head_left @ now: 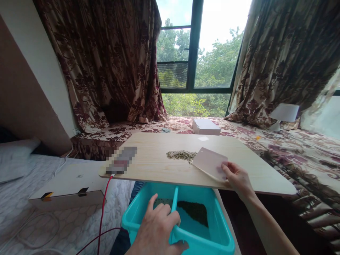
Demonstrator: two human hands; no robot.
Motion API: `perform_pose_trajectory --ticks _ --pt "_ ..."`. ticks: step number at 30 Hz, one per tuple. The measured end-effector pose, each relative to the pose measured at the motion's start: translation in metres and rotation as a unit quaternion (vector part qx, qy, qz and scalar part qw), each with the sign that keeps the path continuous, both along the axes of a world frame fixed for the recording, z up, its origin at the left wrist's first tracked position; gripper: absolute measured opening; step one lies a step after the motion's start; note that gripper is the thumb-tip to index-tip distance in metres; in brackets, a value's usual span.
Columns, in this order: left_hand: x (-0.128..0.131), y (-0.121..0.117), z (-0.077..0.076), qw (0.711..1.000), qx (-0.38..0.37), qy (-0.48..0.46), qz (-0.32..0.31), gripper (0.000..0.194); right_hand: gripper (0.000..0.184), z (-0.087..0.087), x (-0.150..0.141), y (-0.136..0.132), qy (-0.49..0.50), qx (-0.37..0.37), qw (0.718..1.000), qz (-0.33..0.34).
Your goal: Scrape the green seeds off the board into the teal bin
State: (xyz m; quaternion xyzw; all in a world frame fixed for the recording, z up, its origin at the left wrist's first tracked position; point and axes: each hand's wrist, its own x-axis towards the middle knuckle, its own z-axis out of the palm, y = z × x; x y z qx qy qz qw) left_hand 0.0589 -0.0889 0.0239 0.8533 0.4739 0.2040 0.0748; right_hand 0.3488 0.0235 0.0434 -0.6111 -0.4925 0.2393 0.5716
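Note:
My right hand [237, 177] pinches the right edge of a thin, translucent plastic sheet [209, 163], tilted over the board. Its left edge meets a flat spread of small greenish-brown grains [179, 155] on the pale wooden tabletop [156, 170]. Below the near edge of that board stands a turquoise two-compartment bin [220, 226]. My left hand [159, 223] grips it at the front of the divider, thumb and index finger closed there and little finger raised. A dark heap of grains [195, 210] lies in the right compartment; the left one, partly hidden by my hand, holds some grains too.
A blurred-out device [122, 161] with a red cable [103, 205] rests at the board's left end. A white box [71, 184] sits on the bed at left. Behind the board are another white box [206, 126] and a lamp [284, 113] on the window ledge.

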Motion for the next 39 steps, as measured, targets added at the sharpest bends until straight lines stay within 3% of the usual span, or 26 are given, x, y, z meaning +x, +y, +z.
perform_pose_trajectory --ticks 9,17,39 --pt "0.0 0.0 0.004 1.0 -0.023 0.008 0.009 0.037 0.03 0.003 -0.007 0.004 0.002 0.005 1.0 0.02" --pt "-0.002 0.0 0.0 1.0 0.002 -0.004 0.005 0.038 0.031 0.003 -0.007 0.005 -0.011 0.026 0.999 0.024" --pt "-0.002 -0.003 0.01 0.998 -0.037 -0.033 0.036 0.029 0.031 0.01 -0.012 -0.009 0.004 -0.006 0.998 0.067"
